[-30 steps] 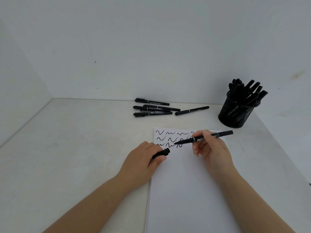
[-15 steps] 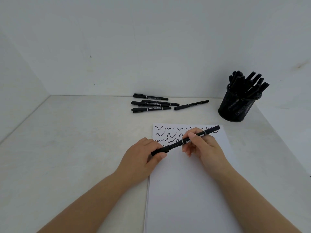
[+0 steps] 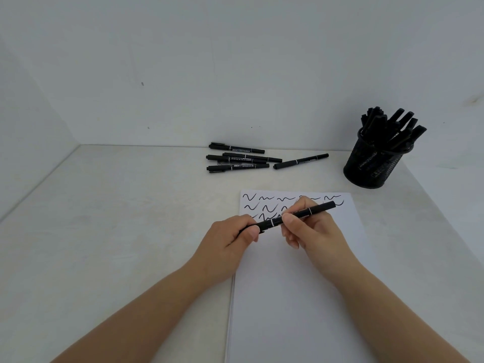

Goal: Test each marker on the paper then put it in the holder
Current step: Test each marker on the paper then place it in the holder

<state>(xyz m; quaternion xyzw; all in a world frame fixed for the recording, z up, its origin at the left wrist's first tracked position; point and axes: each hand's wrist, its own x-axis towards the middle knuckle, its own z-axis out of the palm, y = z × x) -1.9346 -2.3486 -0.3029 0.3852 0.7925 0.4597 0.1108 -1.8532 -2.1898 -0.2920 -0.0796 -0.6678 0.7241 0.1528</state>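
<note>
In the head view both hands held one marker (image 3: 296,214) above the upper part of the paper (image 3: 296,284); the left hand (image 3: 230,239) had its fingers and thumb curled round the capped end, and the right hand (image 3: 311,231) pinched the barrel nearer the middle, the far end pointing up and right towards the holder (image 3: 374,163); the marker lay tilted, low at the left, high at the right, over rows of black squiggles (image 3: 267,206) at the top of the sheet; whether the cap was fully seated could not be told, since the left thumb hid the joint.

Judged from this, the step in hand was capping; to do it well the left hand should push straight along the barrel, not at an angle, until the cap stops, while the right keeps its pinch firm so the barrel does not slide back; then the left should let go and the right carry the marker, clear of the wet marks, to the holder; that holder stood well apart at the right rear of the table (image 3: 131,231), already crowded, so the marker would need a gap between the others; five loose markers (image 3: 238,158) lay near the back wall, seemingly untested.
</note>
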